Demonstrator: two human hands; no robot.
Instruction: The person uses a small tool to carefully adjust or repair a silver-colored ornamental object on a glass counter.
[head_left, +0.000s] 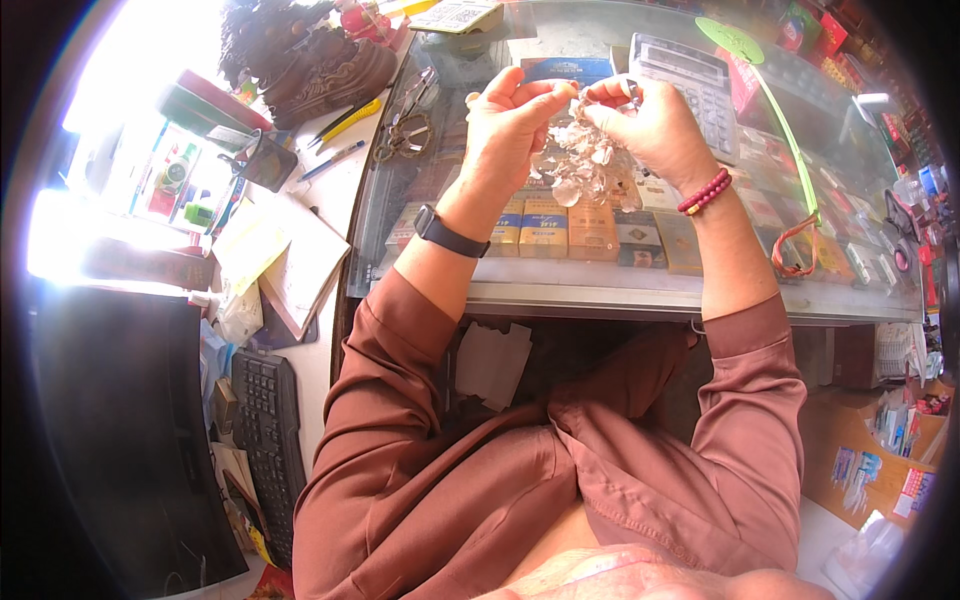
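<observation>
Above the far part of a glass-topped counter [480,292], my two hands are close together. The thumb and index finger of my left hand [515,120] press into a pinch, with its other fingers curled. My right hand [650,125] is closed too, thumb against fingers, a short gap from the left. What either pinch holds is too small to make out. Just below and between them is a loose cluster of pale, thin, papery flakes [588,160]. I cannot tell whether some flakes hang from my fingers or all lie on the glass.
Several small boxes [545,230] show under the glass. Beyond my right hand lies a calculator [712,105]; a green fly swatter [780,110] is right of it. Glasses [405,135], pens [335,158], a mug [265,160], a keyboard [265,430] and a dark monitor [130,430] are leftward.
</observation>
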